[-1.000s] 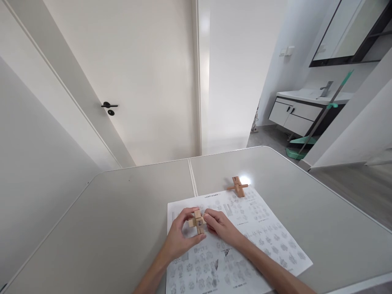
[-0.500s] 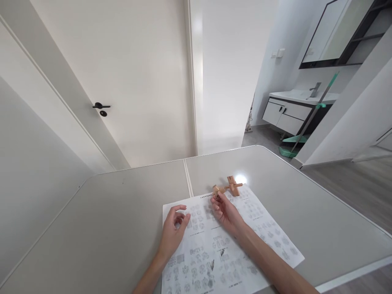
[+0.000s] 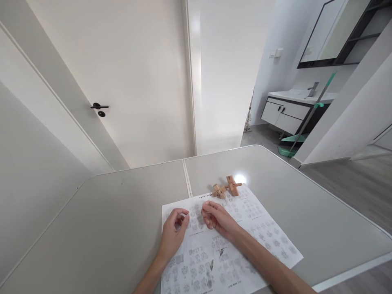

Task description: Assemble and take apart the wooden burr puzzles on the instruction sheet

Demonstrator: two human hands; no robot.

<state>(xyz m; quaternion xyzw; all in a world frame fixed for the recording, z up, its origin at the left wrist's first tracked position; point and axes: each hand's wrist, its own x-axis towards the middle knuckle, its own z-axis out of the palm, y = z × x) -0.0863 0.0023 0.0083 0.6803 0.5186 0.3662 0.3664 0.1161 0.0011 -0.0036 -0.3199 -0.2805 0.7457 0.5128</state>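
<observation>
A large white sheet (image 3: 220, 261) printed with rows of small grey figures lies on the table under both forearms. Near its far edge sit two wooden puzzle pieces: a lighter chunky cluster (image 3: 219, 191) and a cross-shaped one (image 3: 233, 185) with a rod sticking out; they touch or nearly touch. My right hand (image 3: 214, 216) is on the near side of the cluster, apart from it, its fingers curled together with nothing visible in them. Over the sheet's left part rests my left hand (image 3: 176, 226), bent, thumb and index tips slightly apart, holding nothing.
The grey table (image 3: 101, 228) has a seam strip (image 3: 186, 175) and a pale rim. Behind it is a white door with a black handle (image 3: 99, 107). At the right, a washbasin cabinet (image 3: 284, 110) and a green broom and dustpan (image 3: 287, 151) stand beyond the table.
My right hand has let go of the lighter wooden cluster and drawn back toward the left and nearer me. The cluster stays by the cross-shaped piece. My left hand's thumb and index have come closer together.
</observation>
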